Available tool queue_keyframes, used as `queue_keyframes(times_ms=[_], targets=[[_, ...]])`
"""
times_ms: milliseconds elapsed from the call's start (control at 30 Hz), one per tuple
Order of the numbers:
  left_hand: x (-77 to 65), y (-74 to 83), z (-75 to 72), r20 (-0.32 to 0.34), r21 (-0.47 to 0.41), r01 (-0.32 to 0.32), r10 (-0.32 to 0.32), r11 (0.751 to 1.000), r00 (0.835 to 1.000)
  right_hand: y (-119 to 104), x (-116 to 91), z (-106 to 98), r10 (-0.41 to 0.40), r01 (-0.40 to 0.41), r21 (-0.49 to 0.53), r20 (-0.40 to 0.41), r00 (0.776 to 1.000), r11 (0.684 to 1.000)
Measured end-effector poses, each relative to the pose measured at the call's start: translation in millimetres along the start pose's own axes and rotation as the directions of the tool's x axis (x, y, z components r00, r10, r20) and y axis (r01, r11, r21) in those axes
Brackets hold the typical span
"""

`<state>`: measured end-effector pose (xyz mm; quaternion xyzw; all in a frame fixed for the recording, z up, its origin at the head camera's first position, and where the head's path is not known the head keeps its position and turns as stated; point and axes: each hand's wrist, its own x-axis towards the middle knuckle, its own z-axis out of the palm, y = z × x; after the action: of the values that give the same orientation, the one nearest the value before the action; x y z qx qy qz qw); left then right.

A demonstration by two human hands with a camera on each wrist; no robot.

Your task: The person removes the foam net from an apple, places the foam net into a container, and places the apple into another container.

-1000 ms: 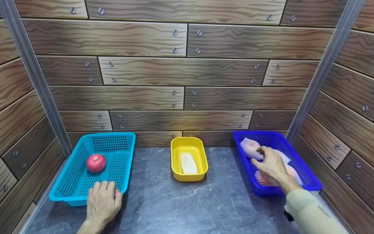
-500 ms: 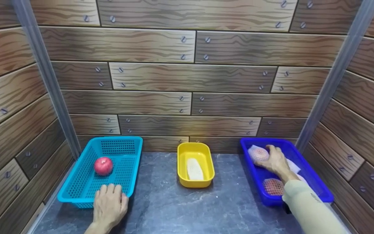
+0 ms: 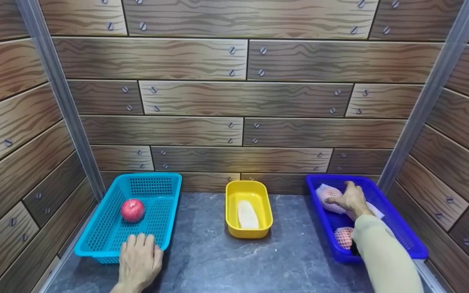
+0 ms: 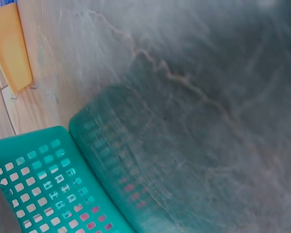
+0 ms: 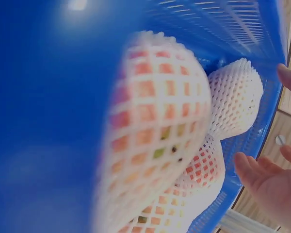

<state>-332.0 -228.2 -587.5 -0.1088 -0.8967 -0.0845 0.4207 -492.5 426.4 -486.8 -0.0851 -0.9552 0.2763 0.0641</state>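
My left hand [image 3: 140, 258] rests at the near rim of a teal slotted basket [image 3: 92, 232], fingers on the edge. Inside that basket lies a bare, round red fruit [image 3: 132, 210], apple-like. On the right, my right hand [image 3: 352, 199] reaches into a dark blue basket [image 3: 407, 244], beside a fruit in a white foam net [image 3: 329, 198]. The right wrist view shows its fingers [image 5: 254, 172] spread near a netted fruit [image 5: 236, 99], with no grip visible. A larger netted fruit [image 5: 160, 121] lies close to that camera. The right forearm partly covers another netted fruit [image 3: 343, 237].
Between the baskets a yellow tub [image 3: 249, 233] holds a white foam net sleeve [image 3: 248, 215]. A grey marbled tabletop [image 3: 218, 260] lies in front. Wood-patterned walls [image 3: 202, 130] stand behind and on both sides.
My right hand has moved farther back and down into the blue basket, around the back netted fruit. The left hand stays at the teal rim. The head view has shifted slightly.
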Motion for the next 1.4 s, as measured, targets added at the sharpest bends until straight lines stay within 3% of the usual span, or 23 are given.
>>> queue_keyframes(times_ms=[133,367,667,800,1000,1400], targets=[[5.9,1.6,4.6,-0.009,0.0,-0.008,0.008,1.0,1.0,7.3,7.8,-7.4,0.034,-0.034,-0.001,0.037,0.999,0.999],[9.7,5.1,6.2,-0.069,0.002,-0.038,0.038,0.999,0.997,15.9,15.1,-3.2,0.019,-0.018,-0.027,0.066,0.998,0.999],[0.9,2.2,7.1,0.026,0.038,0.026,-0.027,0.999,0.999,15.9,23.5,11.3,-0.012,0.028,-0.122,0.127,0.992,0.992],[0.7,1.6,8.6,0.021,0.047,0.037,-0.038,0.998,0.999,14.5,28.7,16.2,-0.032,0.049,-0.136,0.125,0.992,0.99],[-0.4,0.6,12.1,0.02,0.055,0.045,-0.046,0.997,0.999,17.8,32.3,22.6,-0.001,0.017,-0.142,0.112,0.994,0.99],[-0.6,-7.9,17.0,-0.056,0.07,0.021,-0.017,0.997,0.998,19.7,42.1,46.8,0.055,-0.035,-0.202,0.091,0.994,0.979]])
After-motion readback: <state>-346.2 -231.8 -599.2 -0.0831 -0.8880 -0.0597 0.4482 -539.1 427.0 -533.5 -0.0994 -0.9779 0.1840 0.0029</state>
